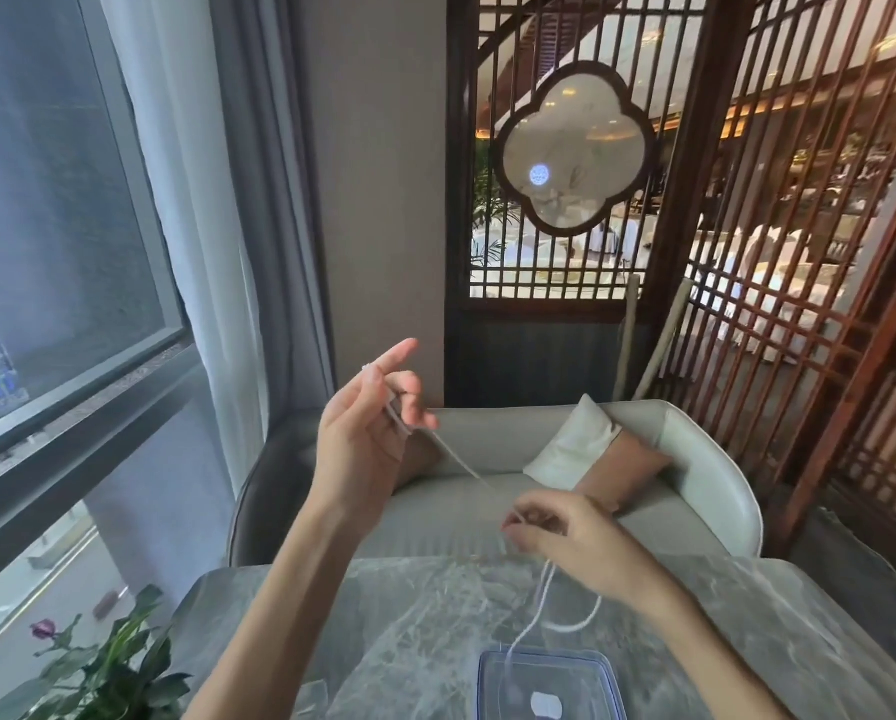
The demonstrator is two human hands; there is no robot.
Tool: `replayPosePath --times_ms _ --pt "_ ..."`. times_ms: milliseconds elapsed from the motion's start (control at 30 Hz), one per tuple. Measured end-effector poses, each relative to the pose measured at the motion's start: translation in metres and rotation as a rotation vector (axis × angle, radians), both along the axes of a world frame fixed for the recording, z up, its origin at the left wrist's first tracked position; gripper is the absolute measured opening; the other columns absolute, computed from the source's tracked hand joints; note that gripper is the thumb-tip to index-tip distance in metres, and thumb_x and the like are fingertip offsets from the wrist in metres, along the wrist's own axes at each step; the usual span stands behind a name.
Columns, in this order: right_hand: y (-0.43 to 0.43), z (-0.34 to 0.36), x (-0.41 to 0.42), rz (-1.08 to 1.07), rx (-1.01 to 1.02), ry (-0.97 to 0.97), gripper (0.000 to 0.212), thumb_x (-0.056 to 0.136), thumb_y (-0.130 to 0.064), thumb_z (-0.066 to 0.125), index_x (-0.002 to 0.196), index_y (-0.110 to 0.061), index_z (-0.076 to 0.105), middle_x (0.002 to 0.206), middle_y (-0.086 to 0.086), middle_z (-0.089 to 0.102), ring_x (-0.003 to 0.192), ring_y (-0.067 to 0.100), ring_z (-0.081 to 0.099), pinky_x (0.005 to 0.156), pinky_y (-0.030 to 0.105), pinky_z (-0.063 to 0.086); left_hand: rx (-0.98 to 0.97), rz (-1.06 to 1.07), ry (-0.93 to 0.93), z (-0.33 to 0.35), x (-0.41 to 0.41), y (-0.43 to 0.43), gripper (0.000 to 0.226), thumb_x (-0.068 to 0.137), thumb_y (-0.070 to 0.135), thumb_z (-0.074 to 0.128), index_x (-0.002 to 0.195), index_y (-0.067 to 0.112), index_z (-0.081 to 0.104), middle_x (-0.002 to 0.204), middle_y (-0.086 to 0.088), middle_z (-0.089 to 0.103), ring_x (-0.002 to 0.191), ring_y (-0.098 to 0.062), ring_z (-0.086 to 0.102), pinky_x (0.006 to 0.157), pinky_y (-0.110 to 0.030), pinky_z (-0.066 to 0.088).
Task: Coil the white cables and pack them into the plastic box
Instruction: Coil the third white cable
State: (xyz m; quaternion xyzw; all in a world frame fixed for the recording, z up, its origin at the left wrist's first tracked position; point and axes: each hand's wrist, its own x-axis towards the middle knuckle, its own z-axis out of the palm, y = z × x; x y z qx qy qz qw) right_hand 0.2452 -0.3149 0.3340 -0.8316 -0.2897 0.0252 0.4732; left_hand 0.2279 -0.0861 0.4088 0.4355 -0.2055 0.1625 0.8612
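white cable (461, 466) stretched between pinching left hand (362, 433) and pinching right hand (565, 537)

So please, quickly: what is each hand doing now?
Left hand: raised, fingers partly open, white cable wound around them.
Right hand: pinching the same cable between fingertips above the table.

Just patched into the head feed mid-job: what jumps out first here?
A white cable stretches taut between the raised left hand and the lower right hand, its slack drooping toward a clear plastic box on the marble table. Behind stands a dark wooden lattice screen.
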Motion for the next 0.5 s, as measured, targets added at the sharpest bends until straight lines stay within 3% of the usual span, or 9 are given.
replayPosePath --times_ms 100,200,267,333,367,433,500 --pt "-0.024 0.008 0.014 -0.066 -0.112 -0.048 0.003 0.088 -0.026 0.073 0.086 -0.027 0.072 0.080 -0.006 0.075 0.077 0.000 0.067 0.079 0.020 0.048 -0.034 0.043 0.034 -0.011 0.003 -0.002 0.040 0.106 0.018 0.035 0.135 -0.006 0.047 0.095 -0.006 0.074 0.059 -0.012 0.057 0.066 -0.028 0.057" --pt "-0.041 0.015 0.021 -0.067 -0.109 0.139 0.031 0.078 -0.021 0.082 0.105 -0.032 0.072 0.087 -0.006 0.074 0.065 0.005 0.065 0.063 0.025 0.052 0.021 0.152 -0.007 -0.020 0.009 -0.005 0.045 0.104 0.022 0.038 0.140 -0.004 0.041 0.107 -0.010 0.074 0.061 -0.013 0.059 0.071 -0.032 0.058" --pt "-0.062 0.018 0.027 -0.068 -0.183 0.233 0.039 0.075 -0.036 0.082 0.111 -0.038 0.071 0.093 -0.010 0.074 0.059 0.006 0.064 0.054 0.020 0.048 0.029 0.253 -0.030 -0.021 0.018 0.007 0.044 0.106 0.019 0.035 0.143 -0.004 0.037 0.107 -0.007 0.074 0.061 -0.012 0.061 0.073 -0.032 0.058" --pt "-0.089 0.018 0.033 -0.078 -0.174 0.267 0.032 0.080 -0.052 0.071 0.105 -0.032 0.075 0.083 -0.009 0.075 0.049 0.003 0.055 0.046 0.014 0.039 0.127 0.405 -0.002 -0.022 0.028 0.025 0.041 0.108 0.022 0.034 0.145 0.005 0.039 0.109 -0.004 0.074 0.064 -0.013 0.064 0.080 -0.038 0.057" --pt "-0.103 0.017 0.037 -0.071 -0.051 0.286 0.033 0.086 -0.051 0.066 0.101 -0.024 0.077 0.071 -0.006 0.070 0.043 0.002 0.044 0.040 0.013 0.030 0.224 0.492 0.010 -0.024 0.032 0.033 0.037 0.107 0.025 0.034 0.141 0.014 0.045 0.111 0.000 0.074 0.068 -0.015 0.066 0.086 -0.044 0.055" --pt "-0.127 0.014 0.048 -0.113 0.403 0.366 0.029 0.094 -0.036 0.060 0.093 -0.013 0.077 0.052 -0.006 0.048 0.042 0.007 0.020 0.035 0.016 0.016 0.532 0.656 -0.011 -0.034 0.037 0.039 0.030 0.105 0.025 0.034 0.125 0.030 0.056 0.108 0.012 0.072 0.090 -0.018 0.069 0.097 -0.052 0.049" --pt "-0.148 0.015 0.057 -0.148 0.907 0.473 0.024 0.093 -0.029 0.055 0.088 -0.016 0.074 0.048 -0.010 0.041 0.045 0.006 0.014 0.032 0.017 0.016 0.943 0.773 0.000 -0.051 0.042 0.038 0.044 0.097 0.011 0.033 0.139 0.018 0.042 0.107 0.008 0.070 0.114 -0.024 0.063 0.098 -0.046 0.048"
